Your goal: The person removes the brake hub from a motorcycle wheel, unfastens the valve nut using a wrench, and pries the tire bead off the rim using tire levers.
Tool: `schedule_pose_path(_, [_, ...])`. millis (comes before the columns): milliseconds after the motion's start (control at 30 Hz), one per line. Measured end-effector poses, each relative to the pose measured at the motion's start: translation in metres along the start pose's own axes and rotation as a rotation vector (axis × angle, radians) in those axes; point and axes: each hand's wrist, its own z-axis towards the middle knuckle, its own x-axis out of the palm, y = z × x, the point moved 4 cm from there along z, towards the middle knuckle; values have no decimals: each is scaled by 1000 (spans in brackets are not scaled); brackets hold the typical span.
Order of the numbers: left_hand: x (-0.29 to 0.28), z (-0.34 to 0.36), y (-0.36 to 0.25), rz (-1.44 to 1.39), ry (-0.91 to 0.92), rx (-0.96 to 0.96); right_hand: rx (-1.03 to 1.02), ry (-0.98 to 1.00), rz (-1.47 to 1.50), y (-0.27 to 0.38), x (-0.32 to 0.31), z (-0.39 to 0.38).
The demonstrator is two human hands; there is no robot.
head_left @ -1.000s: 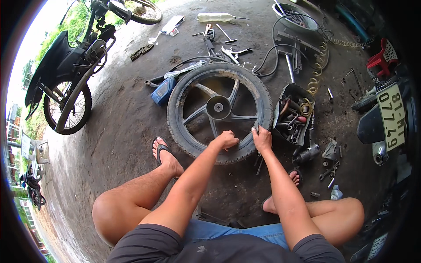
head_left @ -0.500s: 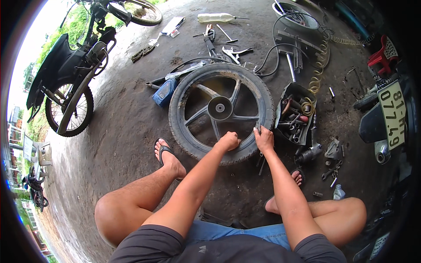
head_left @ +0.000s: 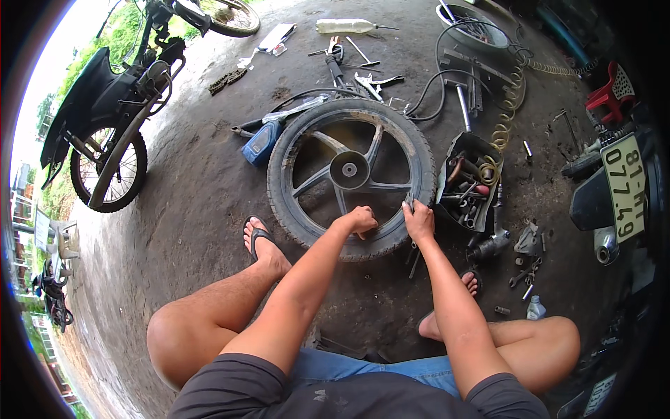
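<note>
A spoked motorcycle wheel with its tyre lies flat on the ground in front of me. My left hand is at the near right part of the rim, fingers curled down onto it; what they hold is hidden. My right hand is closed at the tyre's right side, with a small dark piece at the thumb that I cannot make out. Beside it sit a black container of tools and a power tool. A blue jug lies at the wheel's upper left.
Motorbikes stand left and right. Beyond the wheel are a bottle, hand tools, hoses and a metal basin. A red chair is at right; loose sockets and spanners lie near my right foot.
My left fingers have shifted slightly at the rim. My right hand stays in the same place on the tyre, and the wheel lies as it did.
</note>
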Motion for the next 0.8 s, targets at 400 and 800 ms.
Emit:
schedule_pose_path(400, [7,5,-8,12,41,-207,35,43,-7,-3,-1,1])
schedule_pose_path(800, [21,13,-15,157,-51,-89,63,33,-13,-9,-4,0])
